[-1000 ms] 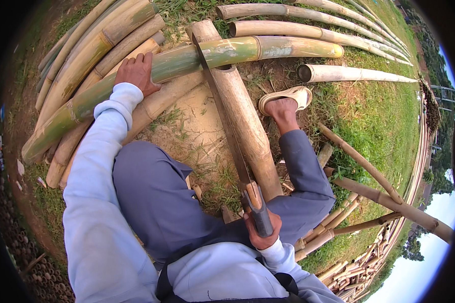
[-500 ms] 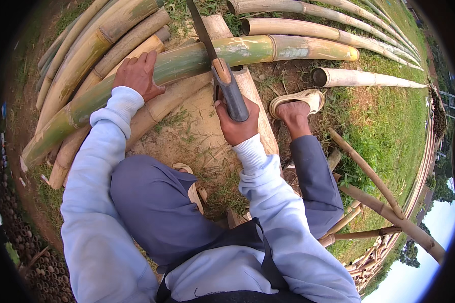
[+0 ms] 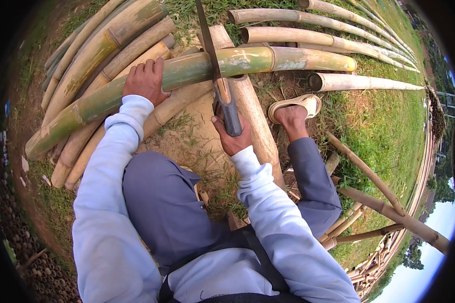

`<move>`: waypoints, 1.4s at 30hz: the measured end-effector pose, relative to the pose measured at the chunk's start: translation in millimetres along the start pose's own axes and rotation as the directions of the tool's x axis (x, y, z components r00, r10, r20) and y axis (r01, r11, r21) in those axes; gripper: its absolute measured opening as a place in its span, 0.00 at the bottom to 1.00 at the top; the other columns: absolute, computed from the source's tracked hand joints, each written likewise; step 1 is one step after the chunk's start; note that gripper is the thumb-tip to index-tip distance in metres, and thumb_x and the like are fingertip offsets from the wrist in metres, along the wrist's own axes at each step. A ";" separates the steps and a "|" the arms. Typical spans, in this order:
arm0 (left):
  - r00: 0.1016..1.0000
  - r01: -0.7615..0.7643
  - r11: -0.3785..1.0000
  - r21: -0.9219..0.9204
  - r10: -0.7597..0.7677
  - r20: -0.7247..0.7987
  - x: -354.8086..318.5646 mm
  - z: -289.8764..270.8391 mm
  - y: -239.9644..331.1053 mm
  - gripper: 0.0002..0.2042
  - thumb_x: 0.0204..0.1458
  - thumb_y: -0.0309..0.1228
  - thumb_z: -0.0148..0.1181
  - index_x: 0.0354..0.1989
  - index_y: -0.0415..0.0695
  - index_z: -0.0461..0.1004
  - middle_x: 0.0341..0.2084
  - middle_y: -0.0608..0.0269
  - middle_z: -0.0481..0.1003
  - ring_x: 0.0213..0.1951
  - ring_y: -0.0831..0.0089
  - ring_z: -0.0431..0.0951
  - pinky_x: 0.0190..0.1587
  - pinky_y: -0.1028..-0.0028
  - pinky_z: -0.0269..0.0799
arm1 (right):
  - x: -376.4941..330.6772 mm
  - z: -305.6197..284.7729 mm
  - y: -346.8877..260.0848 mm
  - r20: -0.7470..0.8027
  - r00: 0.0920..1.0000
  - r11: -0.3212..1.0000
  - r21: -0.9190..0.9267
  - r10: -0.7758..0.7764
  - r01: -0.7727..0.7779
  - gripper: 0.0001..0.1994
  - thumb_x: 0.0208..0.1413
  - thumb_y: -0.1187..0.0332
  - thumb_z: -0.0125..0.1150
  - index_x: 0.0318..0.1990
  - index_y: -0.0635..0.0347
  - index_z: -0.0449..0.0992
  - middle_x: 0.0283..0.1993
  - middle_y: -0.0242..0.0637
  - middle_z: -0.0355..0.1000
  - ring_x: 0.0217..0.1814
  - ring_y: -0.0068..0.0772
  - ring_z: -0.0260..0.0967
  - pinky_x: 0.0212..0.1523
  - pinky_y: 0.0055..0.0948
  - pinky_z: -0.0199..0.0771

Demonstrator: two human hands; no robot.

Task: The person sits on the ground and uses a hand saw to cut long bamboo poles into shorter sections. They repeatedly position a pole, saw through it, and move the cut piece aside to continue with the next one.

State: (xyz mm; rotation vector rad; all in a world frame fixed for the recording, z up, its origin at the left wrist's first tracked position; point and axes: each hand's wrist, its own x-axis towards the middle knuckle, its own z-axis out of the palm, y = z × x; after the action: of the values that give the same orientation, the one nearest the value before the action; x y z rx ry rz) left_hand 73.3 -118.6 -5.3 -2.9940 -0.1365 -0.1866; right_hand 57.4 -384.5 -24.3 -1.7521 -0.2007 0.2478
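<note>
A thick green bamboo pole [image 3: 187, 70] lies crosswise in front of me, over other bamboo pieces. My left hand [image 3: 145, 85] grips it from above, fingers over its top and thumb toward me. In my right hand [image 3: 235, 138] is the dark grey handle of a handsaw [image 3: 227, 103], its long blade pointing away from me. The blade crosses the pole to the right of my left hand; how deep it sits in the bamboo I cannot tell. Beneath the pole, near the saw, is a pale bamboo support [image 3: 258, 123].
Several bamboo lengths [image 3: 111, 38] are stacked at the left. More long pale poles [image 3: 298, 36] lie on the grass at the upper right. A bamboo frame [image 3: 384, 207] stands right of my leg. My sandalled foot [image 3: 293, 108] rests just beyond the support.
My right hand has drawn the saw back toward me across the pole. My left hand keeps its grip on the pole. The whole view has shifted slightly.
</note>
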 end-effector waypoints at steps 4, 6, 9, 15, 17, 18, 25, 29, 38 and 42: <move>0.998 0.009 1.000 -0.028 -0.007 0.067 -0.7 0.6 -7.8 0.41 0.32 0.49 0.83 0.54 0.46 0.68 0.44 0.58 0.75 0.48 0.59 0.79 0.53 0.64 0.74 | 13.6 6.4 -31.8 -0.007 1.000 1.000 -0.028 0.011 -0.011 0.08 0.56 0.74 0.71 0.37 0.68 0.76 0.28 0.31 0.73 0.30 0.21 0.67 0.35 0.27 0.70; 1.000 -0.021 1.000 0.006 0.021 -0.002 4.0 2.5 -2.8 0.42 0.31 0.48 0.83 0.56 0.46 0.68 0.44 0.59 0.75 0.47 0.61 0.79 0.52 0.64 0.74 | 7.5 -1.9 -45.3 -0.055 0.998 0.997 -0.070 0.011 -0.015 0.08 0.56 0.75 0.70 0.37 0.68 0.76 0.28 0.30 0.72 0.30 0.20 0.66 0.35 0.26 0.69; 0.997 0.012 0.997 0.082 -0.006 -0.081 -9.0 23.1 3.7 0.43 0.31 0.46 0.84 0.58 0.46 0.68 0.44 0.61 0.74 0.46 0.62 0.78 0.51 0.64 0.73 | -48.0 -23.9 -91.7 -0.044 0.994 0.995 0.032 0.097 -0.096 0.08 0.56 0.77 0.70 0.35 0.68 0.74 0.27 0.29 0.71 0.30 0.18 0.64 0.34 0.23 0.68; 0.999 0.012 0.999 0.043 -0.010 -0.048 -0.9 20.2 -0.1 0.44 0.31 0.47 0.83 0.59 0.46 0.67 0.45 0.60 0.75 0.47 0.61 0.78 0.53 0.63 0.73 | -120.0 -84.1 -76.3 -0.011 0.996 0.981 -0.172 0.086 -0.086 0.09 0.57 0.76 0.67 0.43 0.69 0.78 0.28 0.37 0.76 0.31 0.22 0.72 0.35 0.26 0.73; 0.998 0.022 1.000 -0.011 -0.022 0.053 2.2 8.9 0.8 0.43 0.33 0.47 0.82 0.59 0.46 0.67 0.48 0.57 0.75 0.50 0.56 0.78 0.57 0.61 0.72 | -138.6 -92.8 -81.8 0.007 0.998 0.975 -0.215 0.067 -0.064 0.08 0.56 0.76 0.68 0.42 0.68 0.78 0.28 0.37 0.76 0.28 0.24 0.73 0.33 0.27 0.73; 0.996 0.020 0.999 -0.040 -0.016 0.086 5.0 6.9 0.0 0.42 0.34 0.47 0.81 0.59 0.46 0.67 0.49 0.56 0.76 0.51 0.55 0.78 0.58 0.60 0.72 | -150.9 -99.1 -79.3 0.010 0.998 0.972 -0.227 0.064 -0.060 0.08 0.55 0.77 0.68 0.42 0.68 0.78 0.27 0.38 0.75 0.27 0.28 0.73 0.32 0.28 0.72; 0.809 0.178 0.872 -0.457 0.134 0.572 50.0 -2.5 -43.1 0.48 0.26 0.54 0.79 0.60 0.43 0.74 0.58 0.46 0.74 0.59 0.47 0.74 0.63 0.60 0.70 | -196.7 -124.8 -79.5 0.045 0.999 0.959 -0.283 -0.011 0.023 0.09 0.49 0.80 0.69 0.39 0.68 0.78 0.25 0.42 0.71 0.23 0.42 0.73 0.27 0.32 0.71; 0.965 -0.030 0.909 -0.416 0.136 0.226 36.5 4.8 -31.2 0.46 0.31 0.48 0.80 0.62 0.42 0.69 0.57 0.48 0.71 0.60 0.51 0.71 0.64 0.60 0.67 | -195.9 -132.7 -75.2 0.031 0.998 0.942 -0.329 -0.051 0.059 0.09 0.49 0.80 0.70 0.39 0.68 0.78 0.25 0.42 0.72 0.23 0.41 0.73 0.27 0.32 0.71; 0.999 -0.035 0.997 0.067 0.033 0.032 -7.8 12.7 4.5 0.45 0.34 0.36 0.80 0.64 0.46 0.62 0.51 0.54 0.73 0.55 0.55 0.75 0.60 0.62 0.70 | -166.9 -120.7 -75.0 0.030 0.999 0.950 -0.309 -0.034 0.042 0.10 0.52 0.79 0.69 0.43 0.69 0.78 0.28 0.41 0.74 0.26 0.36 0.74 0.31 0.30 0.72; 0.949 -0.001 0.984 -0.180 0.058 0.309 9.8 -15.4 -7.5 0.43 0.35 0.37 0.79 0.63 0.40 0.64 0.52 0.45 0.75 0.54 0.47 0.76 0.59 0.57 0.71 | -154.0 -112.8 -76.7 0.029 0.998 0.958 -0.280 -0.055 0.061 0.10 0.53 0.79 0.68 0.43 0.69 0.78 0.28 0.40 0.74 0.25 0.33 0.72 0.30 0.29 0.71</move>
State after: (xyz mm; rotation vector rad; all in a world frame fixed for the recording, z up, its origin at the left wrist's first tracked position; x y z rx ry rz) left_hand 80.4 -112.7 12.1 -3.1789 -0.1121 0.3003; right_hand -59.4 -517.7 80.3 -2.0223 -0.3142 0.2018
